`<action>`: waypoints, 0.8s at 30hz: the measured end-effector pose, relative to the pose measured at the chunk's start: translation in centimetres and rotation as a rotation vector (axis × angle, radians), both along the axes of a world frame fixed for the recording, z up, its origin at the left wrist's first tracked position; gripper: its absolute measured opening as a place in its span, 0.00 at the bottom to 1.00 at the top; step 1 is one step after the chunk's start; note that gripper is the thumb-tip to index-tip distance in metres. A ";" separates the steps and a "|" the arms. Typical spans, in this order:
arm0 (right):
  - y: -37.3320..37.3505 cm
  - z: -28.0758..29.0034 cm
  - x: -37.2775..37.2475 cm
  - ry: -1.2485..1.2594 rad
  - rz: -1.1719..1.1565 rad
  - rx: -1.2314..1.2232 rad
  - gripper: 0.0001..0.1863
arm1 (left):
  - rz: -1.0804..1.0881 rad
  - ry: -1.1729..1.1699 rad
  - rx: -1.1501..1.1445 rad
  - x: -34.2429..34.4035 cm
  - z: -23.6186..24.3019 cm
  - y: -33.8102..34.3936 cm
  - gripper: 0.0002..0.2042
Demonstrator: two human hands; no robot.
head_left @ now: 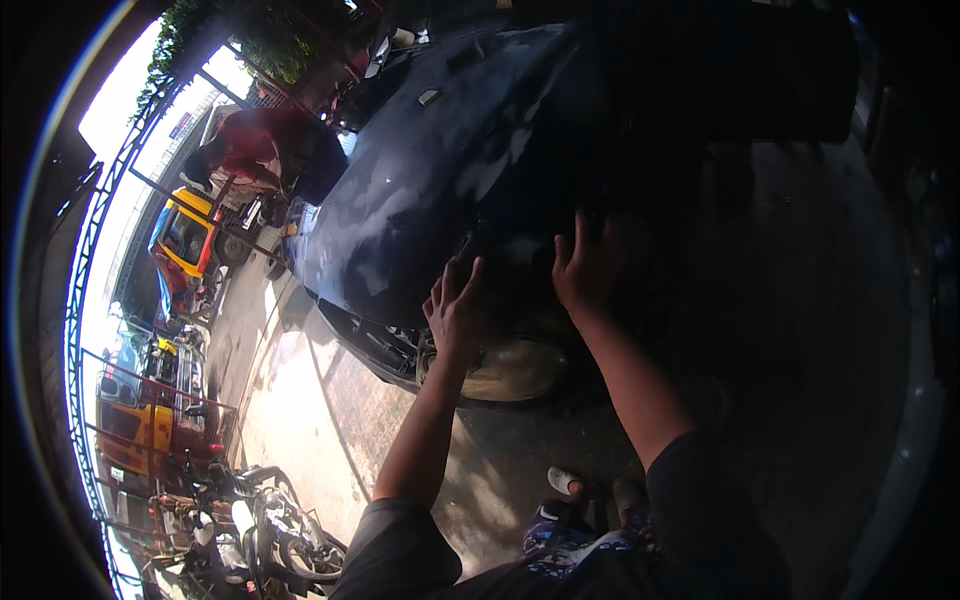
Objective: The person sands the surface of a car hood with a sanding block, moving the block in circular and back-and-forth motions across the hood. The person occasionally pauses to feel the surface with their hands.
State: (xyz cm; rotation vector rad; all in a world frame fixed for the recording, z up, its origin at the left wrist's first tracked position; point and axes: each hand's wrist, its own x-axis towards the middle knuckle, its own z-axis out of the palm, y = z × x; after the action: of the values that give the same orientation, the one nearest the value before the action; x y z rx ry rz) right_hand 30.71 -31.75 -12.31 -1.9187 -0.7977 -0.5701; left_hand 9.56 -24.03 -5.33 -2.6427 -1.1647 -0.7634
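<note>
Head view: left hand (455,305) and right hand (585,265) laid flat, fingers spread, nothing gripped, on dark car hood (430,180); headlight (510,368) at 6 o'clock, nearer left hand.

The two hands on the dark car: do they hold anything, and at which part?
Nothing is held. The left hand and the right hand lie open, fingers spread, flat on the dark car hood just above the headlight.

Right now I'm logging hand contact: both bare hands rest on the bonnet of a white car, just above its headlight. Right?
Not quite: the head view shows the car is dark blue, not white. The left hand and right hand do rest on its bonnet above the headlight.
</note>
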 end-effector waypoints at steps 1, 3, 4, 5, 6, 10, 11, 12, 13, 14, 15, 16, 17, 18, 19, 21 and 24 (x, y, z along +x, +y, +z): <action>0.1 -0.2 -0.2 -0.021 0.003 0.032 0.31 | -0.041 0.012 0.028 -0.8 -0.7 -0.4 0.32; 0.5 -0.6 -0.2 0.014 -0.001 -0.011 0.31 | -0.090 0.043 0.048 -1.9 -1.1 -0.2 0.31; 0.6 -0.8 -0.1 0.023 -0.017 -0.018 0.31 | -0.106 0.039 0.057 -1.9 -0.9 0.5 0.31; 0.8 -1.0 -0.1 0.024 -0.012 -0.029 0.31 | -0.154 0.023 0.095 -2.0 -0.5 1.3 0.31; 0.9 -1.1 0.0 0.040 -0.018 -0.032 0.31 | -0.072 0.034 0.049 -2.0 -0.2 1.6 0.31; 1.2 -1.2 0.4 -0.004 0.013 0.061 0.29 | 0.121 -0.086 0.081 0.2 -0.1 0.1 0.32; 1.2 -1.2 0.5 0.000 0.035 0.045 0.28 | 0.189 -0.071 0.069 1.0 -0.9 -1.5 0.31; 1.1 -1.1 0.5 0.025 0.049 0.048 0.28 | 0.072 -0.116 0.120 1.9 -1.2 -2.5 0.31; 1.0 -1.0 0.6 0.056 0.074 0.040 0.27 | 0.004 -0.084 0.091 2.5 -1.7 -3.9 0.31; 0.9 -1.0 0.5 0.056 0.069 0.026 0.26 | -0.053 -0.110 0.102 2.6 -2.1 -4.8 0.31; 0.7 -0.9 0.5 0.054 0.062 0.015 0.26 | -0.090 -0.090 0.066 2.0 -2.3 -5.3 0.31; 0.6 -0.9 0.6 0.095 0.058 -0.038 0.25 | -0.202 -0.024 0.068 1.3 -2.7 -5.5 0.31; 0.5 -0.9 0.6 0.011 0.024 0.023 0.25 | -0.215 -0.076 0.061 -0.1 -2.7 -4.8 0.31; 0.5 -1.0 0.7 -0.023 0.023 0.008 0.24 | -0.313 -0.015 0.058 -2.2 -2.8 -3.9 0.32; 0.4 -1.2 0.7 -0.041 0.002 0.020 0.24 | -0.169 -0.010 0.078 -4.8 -2.7 -2.7 0.33; 0.4 -1.5 0.8 -0.079 -0.047 0.007 0.22 | 0.033 -0.173 0.087 -7.9 -2.8 -0.9 0.35; 0.8 -2.1 1.2 0.028 -0.042 0.046 0.21 | -0.104 -0.188 0.228 -6.6 -2.1 -0.4 0.34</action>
State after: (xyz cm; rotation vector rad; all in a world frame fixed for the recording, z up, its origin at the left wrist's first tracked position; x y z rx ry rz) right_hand 31.88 -30.96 -14.37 -1.9009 -0.7223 -0.5809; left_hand 2.93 -24.42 -7.41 -2.4996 -0.9208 -1.1128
